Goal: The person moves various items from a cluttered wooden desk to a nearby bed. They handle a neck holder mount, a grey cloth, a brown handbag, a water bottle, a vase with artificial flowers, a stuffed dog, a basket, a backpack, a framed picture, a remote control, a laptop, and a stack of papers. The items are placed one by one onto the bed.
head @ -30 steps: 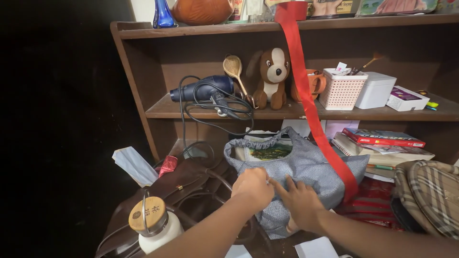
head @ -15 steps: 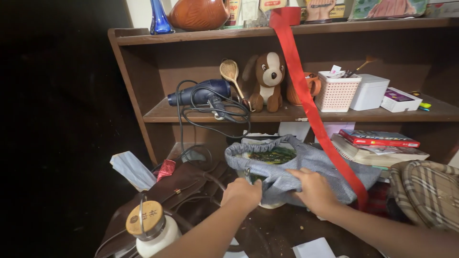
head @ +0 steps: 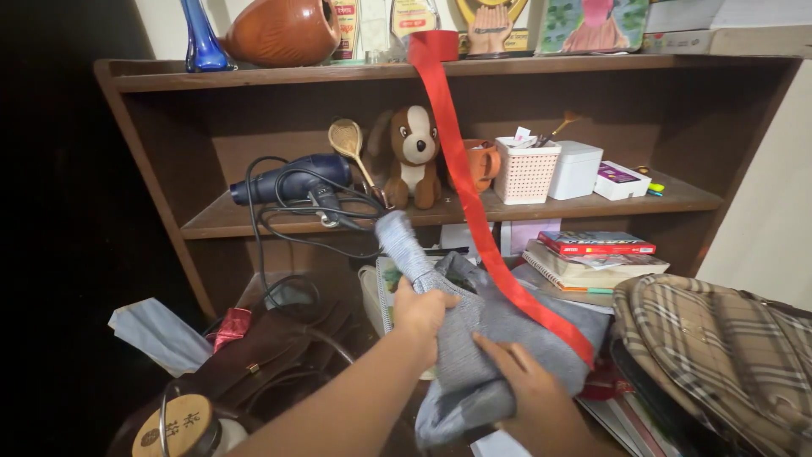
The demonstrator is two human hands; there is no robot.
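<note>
Item in hand: grey woven-fabric pouch with gathered elastic rim (head: 499,326), soft, speckled weave, slack and crumpled. Half lifted off pile on lower shelf level; upper end raised and twisted into narrow neck above left hand (head: 420,311), lower end bunched and sagging under right hand (head: 524,385). Not yet clear of surroundings.

Grip, left: fingers closed round twisted neck of pouch, fist tight on cloth. Grip, right: palm and fingers pressed flat on lower bunch of cloth, thumb side up; full closure of fingers underneath hidden, so clamp cannot be told for certain.

Progress, as judged: pouch gathered and partly raised; contents, if any, not visible; opening turned away or folded shut. Remaining: freeing from long red satin ribbon (head: 474,203), draped diagonally across cloth just right of left grip and touching it.

Behind left grip: spiral notebook with green picture cover (head: 385,283), upright, partly hidden. Left of grips: dark brown leather handbag (head: 262,355); below it, white bottle with round wooden lid (head: 179,423). Right of right grip: beige plaid fabric bag (head: 719,338). Above grips, on middle shelf: navy hair dryer with tangled black cord (head: 292,182); brown-and-white plush dog (head: 412,156).
</note>
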